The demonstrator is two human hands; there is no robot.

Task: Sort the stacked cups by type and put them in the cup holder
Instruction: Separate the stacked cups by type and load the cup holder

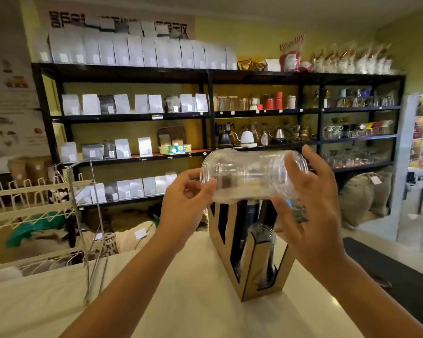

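My grip is on a stack of clear plastic cups, held sideways in the middle of the frame. My left hand pinches the rim end, thumb under and fingers behind the lip; my right hand wraps the other end, fingers spread over the curved wall. Both hands are closed on the stack, which hangs in the air just above the cup holder.

I judge these cups to be very light, thin and springy. They look slick, and a hard squeeze would likely buckle the walls, so I would hold at the ribbed rims, where the plastic is stiffest, and twist gently to part one type from the next.

The cup holder stands upright at lower centre, a tall boxy thing with angled cut-outs. In its near slot I see something clear and cup-like, though I cannot tell exactly what.

It stands on a pale, smooth table. At left is a wire rack. Behind, black shelves fill the upper frame with white bags, kettles and glassware.
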